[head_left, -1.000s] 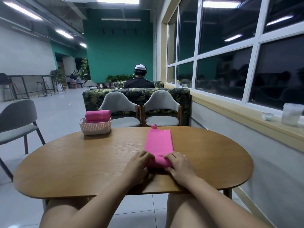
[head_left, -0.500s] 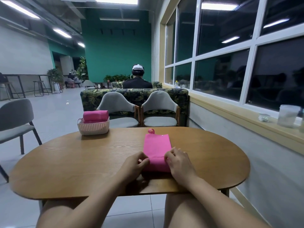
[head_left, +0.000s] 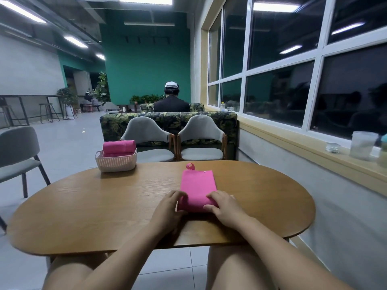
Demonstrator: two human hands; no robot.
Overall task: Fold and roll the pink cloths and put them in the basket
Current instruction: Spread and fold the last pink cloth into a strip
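- left hand (head_left: 170, 204), right hand (head_left: 225, 206): fingers curled over the rolled near end of pink cloth (head_left: 196, 185); roll fatter than a second ago
- flat part shorter; lies mid table (head_left: 104, 206)
- basket (head_left: 116, 163) far left holds rolled cloths (head_left: 119, 146); unchanged

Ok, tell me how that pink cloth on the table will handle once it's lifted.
Probably floppy: the pink cloth bends into a soft roll under the left hand and right hand. Likely light, lying thin and flat on the table. A finished roll may loosen unless held.
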